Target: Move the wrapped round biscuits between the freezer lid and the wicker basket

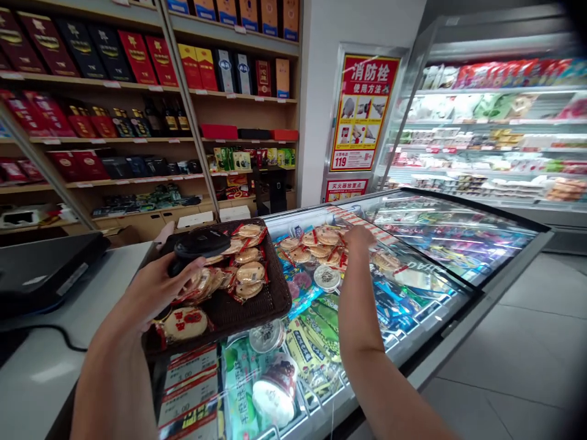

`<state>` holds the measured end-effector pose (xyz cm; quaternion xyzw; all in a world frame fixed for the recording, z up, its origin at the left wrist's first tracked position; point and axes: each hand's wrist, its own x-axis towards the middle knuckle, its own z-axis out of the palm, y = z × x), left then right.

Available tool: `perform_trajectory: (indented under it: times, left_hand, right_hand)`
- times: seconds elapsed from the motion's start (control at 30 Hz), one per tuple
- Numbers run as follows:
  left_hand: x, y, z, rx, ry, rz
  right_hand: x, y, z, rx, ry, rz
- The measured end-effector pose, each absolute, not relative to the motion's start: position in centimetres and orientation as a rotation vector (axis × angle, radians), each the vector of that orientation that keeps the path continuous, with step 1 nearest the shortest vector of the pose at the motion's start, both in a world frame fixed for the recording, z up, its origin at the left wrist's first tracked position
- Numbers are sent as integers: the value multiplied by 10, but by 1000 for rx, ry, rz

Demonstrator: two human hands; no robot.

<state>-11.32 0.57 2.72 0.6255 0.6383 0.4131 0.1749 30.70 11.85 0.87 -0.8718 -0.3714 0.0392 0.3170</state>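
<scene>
Two hands are at work, one to each heap of wrapped round biscuits. One dark woven basket (279, 296) sits over the near left part of one glass-topped freezer (443, 360). About ten biscuit packets (250, 273) can be made out in it, though overlaps hide the exact number; one of them, with red print, lies apart at the near left corner. A second pile of packets (321, 244), roughly eight showing, is heaped on the freezer beyond the basket, under the right hand. Three round tubs (275, 400) show among the coloured ice-cream wrappers (316, 330). At the left stands one counter (123, 263) with one black machine (46, 269) on it

The left hand (160, 284) is at the basket's left side, the forearm rising from below, the thumb pointing right across the packets. Its fingers are clamped on one black handheld device (202, 243), which lies between thumb and forefinger over the basket. The right arm reaches forward, elbow slightly bent, and the right hand (360, 235) dips, back uppermost, to the far pile; its fingers are hidden, so I cannot tell whether they are apart or together
</scene>
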Motion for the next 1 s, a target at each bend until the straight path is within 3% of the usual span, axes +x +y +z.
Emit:
perform_trajectory:
  times: [0.13, 0.27, 0.43, 0.53, 0.67, 1.0]
  left_hand:
    - [-115, -4, 33, 1745, 1866, 1178]
    - [-118, -8, 32, 1788, 1851, 1267]
    - [-115, -12, 31, 1810, 1804, 1267]
    - [-115, -15, 31, 1841, 1752, 1311]
    - [-116, -18, 31, 1791, 1746, 1337]
    - [-109, -17, 33, 1789, 1744, 1305]
  right_hand:
    - [261, 113, 27, -2213, -1224, -120]
    - [168, 86, 36, -1725, -1922, -172]
    - [63, 38, -8, -672, -2809, -36]
    - [40, 21, -37, -388, -2981, -67]
    - [36, 12, -45, -534, -2931, -57]
    - [69, 50, -13, -1084, -2777, -83]
